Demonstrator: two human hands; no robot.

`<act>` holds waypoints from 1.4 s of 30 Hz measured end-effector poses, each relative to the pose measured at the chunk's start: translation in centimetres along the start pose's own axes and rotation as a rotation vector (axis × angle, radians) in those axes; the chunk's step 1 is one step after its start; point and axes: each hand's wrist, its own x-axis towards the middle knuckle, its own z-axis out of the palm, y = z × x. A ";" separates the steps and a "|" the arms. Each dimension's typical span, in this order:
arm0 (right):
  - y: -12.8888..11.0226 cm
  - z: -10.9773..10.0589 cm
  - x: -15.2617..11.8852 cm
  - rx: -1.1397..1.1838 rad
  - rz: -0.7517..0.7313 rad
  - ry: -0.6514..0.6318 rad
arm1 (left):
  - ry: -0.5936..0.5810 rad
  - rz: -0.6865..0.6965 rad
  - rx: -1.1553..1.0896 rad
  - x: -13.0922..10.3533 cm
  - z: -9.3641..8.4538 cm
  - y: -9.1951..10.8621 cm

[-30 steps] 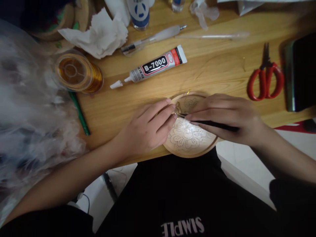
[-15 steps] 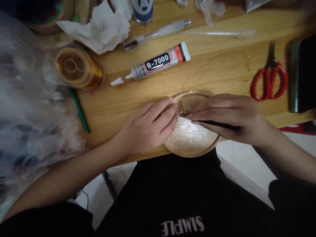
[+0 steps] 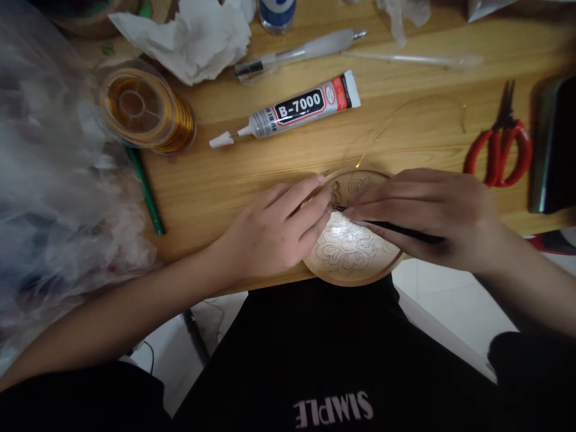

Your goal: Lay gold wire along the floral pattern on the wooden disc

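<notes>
A round wooden disc (image 3: pixel 346 246) with a raised rim and drawn flower outlines overhangs the table's front edge. My right hand (image 3: pixel 423 213) is closed on black tweezers (image 3: pixel 405 230), whose tips meet the disc's upper middle. My left hand (image 3: pixel 288 225) lies over the disc's left rim, its fingertips beside the tweezer tips; what they press or pinch there is too small to make out. Gold wire (image 3: pixel 336 193) follows part of the drawn pattern near those fingertips, and a gold wire end (image 3: pixel 360 160) sticks up at the top rim.
Behind the disc lie a B-7000 glue tube (image 3: pixel 299 107), a pen (image 3: pixel 301 53) and a thin clear dropper (image 3: pixel 414 59). Red-handled pliers (image 3: pixel 499 150) and a dark device (image 3: pixel 553 144) sit right. A gold wire spool (image 3: pixel 146 111), green stick (image 3: pixel 146 192), crumpled tissue (image 3: pixel 193 42) and clear plastic (image 3: pixel 76 180) are left.
The camera view has shifted slightly, so the table items appear displaced, mostly to the right. Both hands keep nearly the same pose at the disc, with the tweezers still held.
</notes>
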 end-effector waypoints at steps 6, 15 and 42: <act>-1.4 0.6 -0.3 -0.105 -0.012 0.016 | 0.036 -0.019 0.012 0.2 0.0 0.3; -3.2 1.6 -0.1 -0.318 0.004 0.062 | 0.103 -0.046 0.068 0.3 0.2 0.5; -6.7 4.1 0.6 -0.461 0.250 0.314 | 0.178 -0.033 0.133 -0.5 1.0 0.8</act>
